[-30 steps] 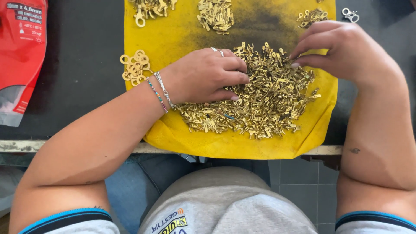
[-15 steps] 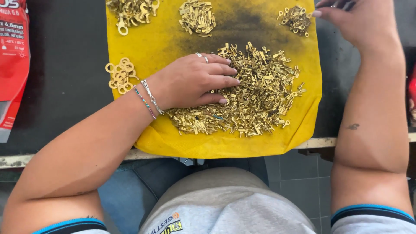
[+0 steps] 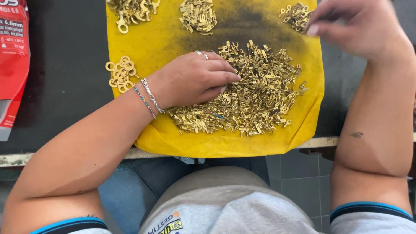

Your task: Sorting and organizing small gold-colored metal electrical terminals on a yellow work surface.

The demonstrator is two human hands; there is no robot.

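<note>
**Two hands over the brass pile**

Your left hand [image 3: 193, 80] lies flat, fingers loosely extended on the big heap of brass terminals [image 3: 247, 93], steadying and spreading it. Your right hand [image 3: 359, 28] hovers beside the small sorted cluster [image 3: 297, 16], fingertips pinched; whether they hold a piece, you cannot tell. Everything sits on the yellow cloth [image 3: 173, 37], so like pieces stay grouped.

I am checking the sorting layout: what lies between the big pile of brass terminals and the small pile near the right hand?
In the head view, only bare yellow cloth, darkly smudged, separates the big pile from the small pile beside the right hand.
</note>
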